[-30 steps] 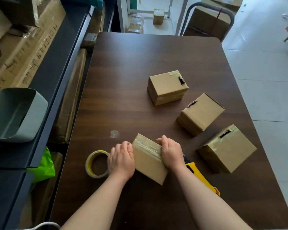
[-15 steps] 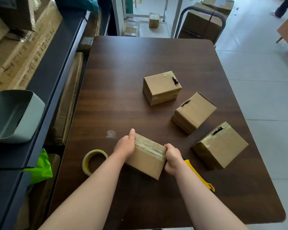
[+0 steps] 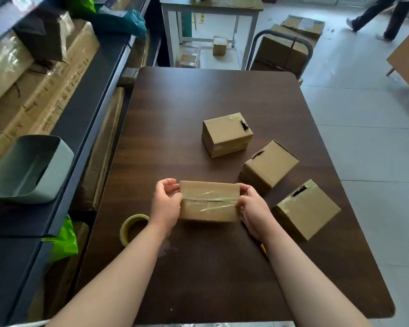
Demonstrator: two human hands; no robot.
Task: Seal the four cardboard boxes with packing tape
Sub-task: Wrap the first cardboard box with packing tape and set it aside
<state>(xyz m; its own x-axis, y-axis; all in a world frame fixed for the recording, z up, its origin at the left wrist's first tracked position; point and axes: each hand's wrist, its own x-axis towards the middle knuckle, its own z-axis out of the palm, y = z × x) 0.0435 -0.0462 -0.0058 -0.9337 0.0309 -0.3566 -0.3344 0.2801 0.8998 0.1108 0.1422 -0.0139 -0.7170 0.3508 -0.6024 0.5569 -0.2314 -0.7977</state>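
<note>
head | we hold the box (image 3: 206, 212) by both ends: left hand (image 3: 165, 204) and right hand (image 3: 253, 208), fingers curled round its edges | tape strip (image 3: 208, 199) looks wrinkled, so we'd press it flat from centre outward | tape roll (image 3: 132, 226) just left of left wrist | other boxes (image 3: 269, 166) beyond right hand | print on cartons (image 3: 57, 90) far left: unreadable

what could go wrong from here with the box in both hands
The tape strip on the held box looks wrinkled, so the seam may lift later. The yellow knife is mostly hidden under the right hand and its wrist; lowering that arm without looking could catch it.
</note>
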